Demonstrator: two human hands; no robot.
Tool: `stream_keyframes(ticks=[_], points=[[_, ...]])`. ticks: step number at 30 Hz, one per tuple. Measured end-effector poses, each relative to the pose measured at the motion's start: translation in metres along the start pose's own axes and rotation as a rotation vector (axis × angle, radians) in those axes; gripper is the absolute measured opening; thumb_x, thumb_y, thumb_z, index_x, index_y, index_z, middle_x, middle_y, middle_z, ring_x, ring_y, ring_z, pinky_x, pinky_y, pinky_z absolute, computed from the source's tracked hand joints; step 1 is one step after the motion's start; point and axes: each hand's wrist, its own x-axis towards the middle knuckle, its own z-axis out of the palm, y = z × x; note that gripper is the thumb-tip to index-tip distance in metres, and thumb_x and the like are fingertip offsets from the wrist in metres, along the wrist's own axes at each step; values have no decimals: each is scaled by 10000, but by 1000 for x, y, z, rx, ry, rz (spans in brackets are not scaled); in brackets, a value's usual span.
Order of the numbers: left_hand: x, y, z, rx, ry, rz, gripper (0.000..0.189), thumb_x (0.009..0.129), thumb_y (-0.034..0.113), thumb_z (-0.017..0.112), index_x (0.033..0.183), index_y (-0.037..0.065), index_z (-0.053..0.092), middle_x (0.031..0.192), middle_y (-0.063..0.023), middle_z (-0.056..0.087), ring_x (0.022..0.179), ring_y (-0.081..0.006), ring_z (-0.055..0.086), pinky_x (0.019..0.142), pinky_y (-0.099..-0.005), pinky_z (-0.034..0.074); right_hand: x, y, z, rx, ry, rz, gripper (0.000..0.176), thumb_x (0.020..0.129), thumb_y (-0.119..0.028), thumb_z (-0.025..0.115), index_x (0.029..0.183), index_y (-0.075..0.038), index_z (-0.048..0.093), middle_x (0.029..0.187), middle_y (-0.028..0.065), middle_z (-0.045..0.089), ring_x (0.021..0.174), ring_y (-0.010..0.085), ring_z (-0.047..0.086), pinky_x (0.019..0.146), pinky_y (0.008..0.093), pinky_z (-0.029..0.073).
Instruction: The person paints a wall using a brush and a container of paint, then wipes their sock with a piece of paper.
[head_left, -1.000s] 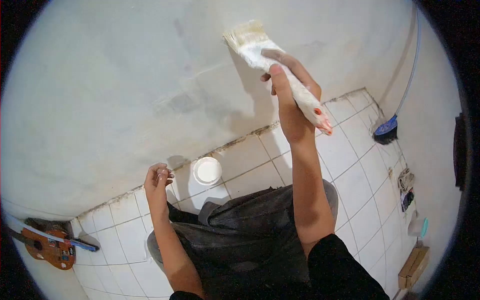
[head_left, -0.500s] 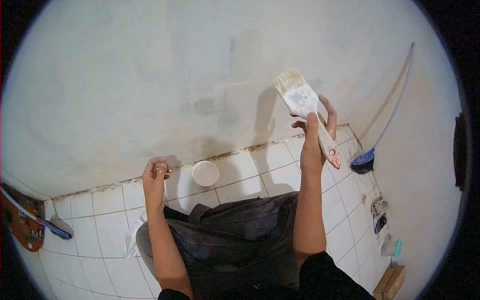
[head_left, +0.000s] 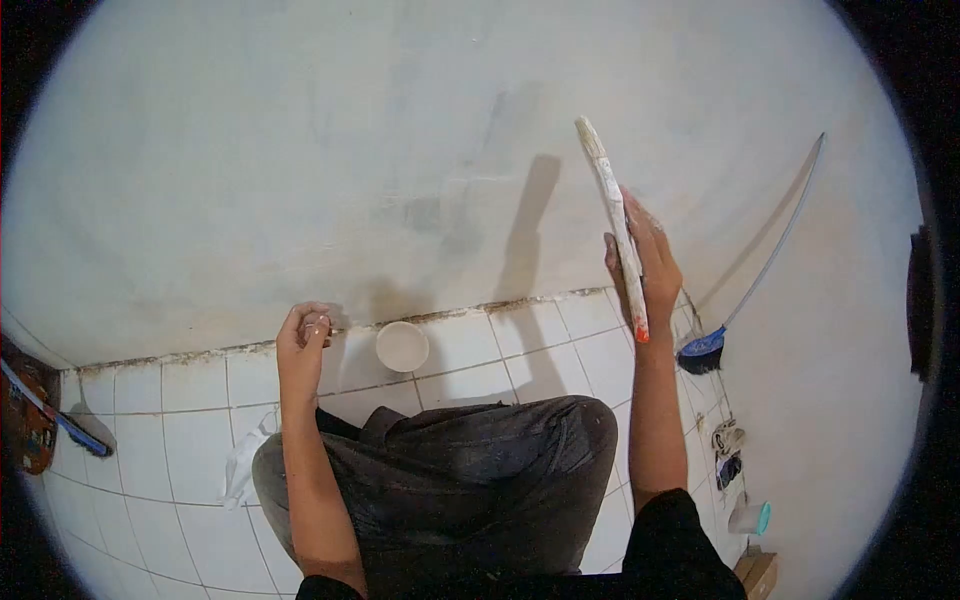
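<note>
Taking the white tub (head_left: 402, 347) as my landmark, I'm seeing a brown wooden object (head_left: 38, 435) sitting at the far left of it, partly cut off by the edge of view, with a blue-headed brush (head_left: 85, 436) lying just beside it. A crumpled white bag (head_left: 243, 468) is resting on the floor tiles (head_left: 200, 450), nearer the tub and closer to the person. The left hand (head_left: 306, 330) is hovering just left of the tub, its fingers curling loosely toward the thumb — I cannot tell whether they are pinching anything. The tub is standing on the tiles near the foot of the wall (head_left: 400, 150), in front of the person's dark trousers (head_left: 450, 480). Up and to the right of it, the paintbrush (head_left: 612, 210) is pointing bristles-up, turning its narrow edge toward me. The right hand (head_left: 650, 265) is gripping its handle between thumb and extended fingers — the bristles are showing above them. Farther right of the tub, a blue broom (head_left: 703, 350) is leaning, and a teal-lidded container (head_left: 750, 518) is lying nearer the person.
</note>
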Motion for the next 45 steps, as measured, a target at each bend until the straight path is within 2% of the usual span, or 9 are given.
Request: stream_keyframes(ticks=[1,5,16,20,22,24,30,35,45], points=[[0,2,0,9,1,1,183,951,180,598,1086,60,624,904,-20,633,839,-121,592,742,-270,478,9,6,-1,-66,26,-172,486,810,98,649,1267,-65,616,1298,142,601,1168,288,600,961,358,524],[2,-4,0,9,-20,17,183,952,179,599,1087,58,625,903,-24,634,825,-122,596,739,-270,476,26,15,-6,-63,-88,-210,552,760,69,675,1285,-93,614,1356,79,573,1244,294,543,1012,379,488],[-1,3,2,19,-8,-3,163,944,163,602,1062,53,625,908,-16,634,821,-108,578,728,-260,463,19,22,26,-99,-211,-151,527,831,-12,568,1342,-142,573,1390,49,549,1300,298,488,1029,403,469],[0,5,4,11,-21,-9,146,941,149,607,1055,61,627,918,-13,640,833,-103,568,732,-258,453,19,20,18,-88,-295,-133,531,831,-9,559,1344,-146,572,1386,51,551,1293,282,496,1014,392,478],[-1,3,4,16,-16,-4,157,946,163,594,1062,63,626,904,-9,635,830,-106,578,741,-262,461,18,22,10,-111,-442,-155,522,833,-26,563,1340,-152,576,1373,51,564,1278,272,514,1007,391,481],[0,2,3,22,-4,2,169,951,178,582,1070,66,625,890,-5,629,827,-109,588,750,-266,469,25,12,-4,-150,-442,-163,510,828,-36,584,1323,-156,590,1341,56,589,1249,271,542,998,388,488],[-1,4,3,58,-13,18,178,953,184,589,1079,63,621,889,-10,630,827,-109,584,746,-265,472,64,4,-22,-80,-184,-167,542,779,22,649,1295,-140,604,1299,80,615,1208,290,574,981,380,497],[0,1,0,27,10,29,171,947,176,597,1071,60,622,892,-13,628,819,-110,583,741,-267,473,43,10,4,-76,-338,-103,560,815,-30,594,1361,-148,546,1385,85,548,1290,302,501,1074,397,417],[-1,5,-2,6,-2,31,153,942,155,593,1058,61,628,885,-13,628,823,-111,587,730,-268,468,-4,12,2,26,-347,-63,587,791,13,642,1353,-134,562,1367,89,563,1278,291,519,1057,389,443]])
